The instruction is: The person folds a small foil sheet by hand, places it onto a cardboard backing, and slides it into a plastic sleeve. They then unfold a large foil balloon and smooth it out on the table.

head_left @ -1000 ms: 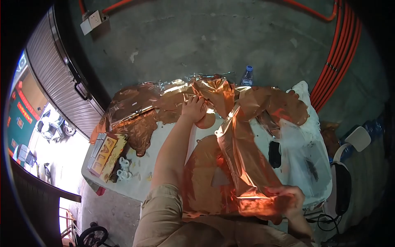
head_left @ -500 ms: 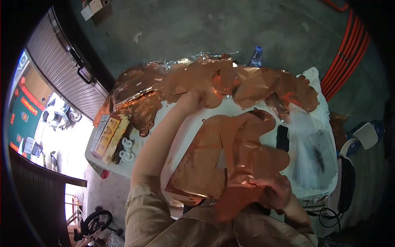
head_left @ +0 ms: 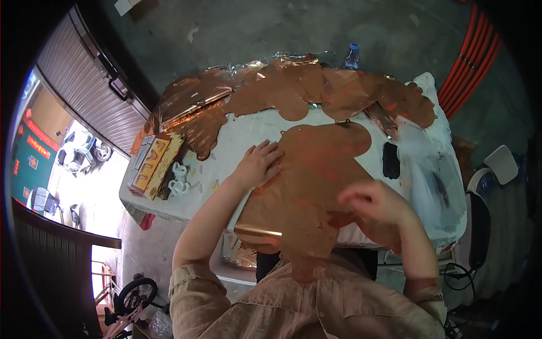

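A flat copper-coloured foil balloon (head_left: 322, 164) with rounded lobes lies spread out in front of me, its lower end hanging over the table's near edge onto my shirt. My left hand (head_left: 258, 165) rests on its left edge, fingers spread. Above the right part of the sheet hovers my right hand (head_left: 379, 204), its fingers loosely bent, slightly blurred, with nothing visible between them. Under and beside that hand the foil overlaps and folds. More flat copper foil balloons (head_left: 265, 93) lie in a heap along the far side of the table.
On the white-covered table (head_left: 226, 150) lie a yellow-and-grey printed pack (head_left: 152, 166), white rings (head_left: 179, 179), a black phone (head_left: 390, 160) and clear plastic bags (head_left: 420, 175). A water bottle (head_left: 352, 56) stands behind the heap. Orange pipes (head_left: 468, 56) run along the right wall.
My left hand has come back from the far heap onto the near foil. My right hand has let go of the crumpled lower foil and moved up. The sheet now lies flatter.
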A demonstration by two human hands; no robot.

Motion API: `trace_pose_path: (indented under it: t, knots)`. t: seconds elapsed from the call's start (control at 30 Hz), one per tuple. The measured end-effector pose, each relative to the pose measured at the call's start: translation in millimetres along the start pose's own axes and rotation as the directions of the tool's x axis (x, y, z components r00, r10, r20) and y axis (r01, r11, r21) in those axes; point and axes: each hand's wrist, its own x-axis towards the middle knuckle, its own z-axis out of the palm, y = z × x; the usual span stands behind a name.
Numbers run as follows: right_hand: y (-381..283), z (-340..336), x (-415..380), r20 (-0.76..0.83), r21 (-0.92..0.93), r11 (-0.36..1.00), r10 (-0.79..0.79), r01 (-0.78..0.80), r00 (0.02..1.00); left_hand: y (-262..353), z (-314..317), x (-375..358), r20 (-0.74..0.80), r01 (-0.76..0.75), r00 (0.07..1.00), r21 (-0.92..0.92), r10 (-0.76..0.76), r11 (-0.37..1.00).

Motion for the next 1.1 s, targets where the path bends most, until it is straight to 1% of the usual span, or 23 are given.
trace_pose_path:
  t: [0.03,0.07,0.13,0.17,0.2,0.23,0.27,0.33,0.37,0.43,0.5,0.6,0.67,0.8,0.87,0.93,1.1]
  knots:
    - [0,8,13,-0.177,-0.164,0.986,-0.010,-0.019,0.984,-1,0,3,0.023,-0.001,1.000,-0.009,0.001,1.000]
    - [7,20,25,-0.180,-0.167,0.986,-0.013,-0.018,0.984,-1,-1,5,0.042,-0.003,0.999,-0.014,0.004,1.000]
    - [32,46,57,-0.369,-0.351,0.936,-0.128,-0.011,0.921,-5,3,5,0.018,0.001,1.000,-0.021,-0.001,1.000]
    - [41,59,69,-0.373,-0.354,0.935,-0.130,-0.011,0.919,-6,4,5,-0.001,0.009,1.000,-0.033,-0.009,0.999]
    - [51,73,79,-0.376,-0.476,0.875,-0.116,-0.084,0.919,-3,0,3,-0.004,0.006,1.000,-0.032,-0.006,0.999]
    - [57,81,85,-0.381,-0.584,0.797,-0.100,-0.155,0.919,1,-7,-2,0.065,0.001,0.998,-0.067,0.003,0.998]
    - [60,83,86,-0.383,-0.583,0.798,-0.100,-0.156,0.918,6,-13,-8,0.134,-0.001,0.991,-0.102,0.014,0.995]
    - [63,82,88,-0.228,-0.671,0.739,-0.127,-0.061,0.965,21,-17,-24,0.137,0.014,0.990,-0.076,-0.004,0.997]
    - [62,80,87,-0.223,-0.672,0.739,-0.129,-0.056,0.966,25,-17,-29,0.138,0.032,0.990,-0.051,-0.025,0.998]
    - [59,78,83,-0.164,-0.709,0.705,-0.114,-0.036,0.980,21,-12,-33,0.137,0.048,0.990,-0.045,-0.041,0.998]
    - [58,76,84,-0.155,-0.702,0.712,-0.105,-0.035,0.982,16,-10,-30,0.136,0.057,0.989,-0.040,-0.051,0.998]
    - [55,71,89,-0.145,-0.706,0.707,-0.087,-0.042,0.986,11,-14,-21,0.175,0.084,0.982,-0.047,-0.074,0.995]
    - [55,70,92,-0.143,-0.712,0.700,-0.076,-0.050,0.987,7,-14,-16,0.194,0.054,0.980,-0.039,-0.046,0.998]
    - [61,73,92,-0.164,-0.696,0.717,-0.090,-0.050,0.982,2,-14,-15,0.222,0.047,0.975,-0.054,-0.034,0.997]
    - [61,75,90,-0.170,-0.688,0.725,-0.104,-0.042,0.980,-1,-11,-17,0.174,0.027,0.985,-0.062,-0.016,0.998]
    - [59,76,89,-0.191,-0.689,0.722,-0.098,-0.063,0.977,-3,-10,-17,0.175,0.026,0.984,-0.060,-0.015,0.998]
    - [61,78,86,-0.205,-0.694,0.718,-0.121,-0.057,0.971,-1,-14,-17,0.188,0.025,0.982,-0.055,-0.014,0.998]
